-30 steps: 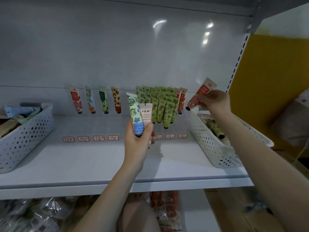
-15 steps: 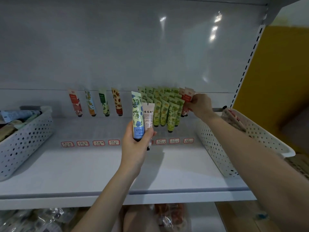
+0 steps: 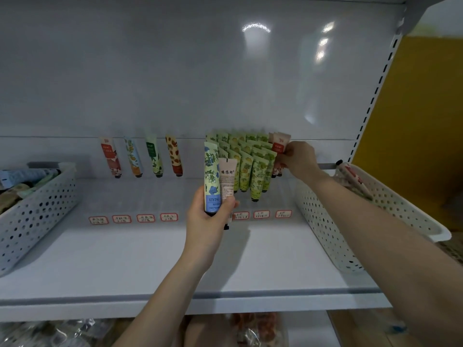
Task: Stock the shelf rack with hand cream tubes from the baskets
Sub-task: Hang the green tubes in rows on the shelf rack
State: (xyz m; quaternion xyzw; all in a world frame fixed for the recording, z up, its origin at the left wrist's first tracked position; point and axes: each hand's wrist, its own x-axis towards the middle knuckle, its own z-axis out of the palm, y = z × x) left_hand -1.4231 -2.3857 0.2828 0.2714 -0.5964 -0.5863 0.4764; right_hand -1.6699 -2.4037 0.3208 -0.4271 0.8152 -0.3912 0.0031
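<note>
My left hand [image 3: 209, 216] grips two upright tubes over the middle of the shelf: a blue-flowered tube [image 3: 211, 176] and a pink tube [image 3: 227, 179] showing its text side. My right hand [image 3: 299, 156] pinches a red-and-pink tube [image 3: 280, 146] at the right end of the rows, among other tubes leaning on the back wall. Several green tubes [image 3: 246, 166] stand packed in rows beside it. Further left, several single tubes [image 3: 140, 156] lean on the wall, well spaced.
A white perforated basket [image 3: 375, 219] with a few tubes sits at the shelf's right end, under my right forearm. Another basket [image 3: 37, 211] full of tubes stands at the left end. Red-edged labels [image 3: 134, 218] line the white shelf [image 3: 125, 259]. Bagged goods lie below.
My right hand carried the red-and-pink tube from above the right basket leftward and down into the row beside the green tubes. My left hand stayed put with its two tubes.
</note>
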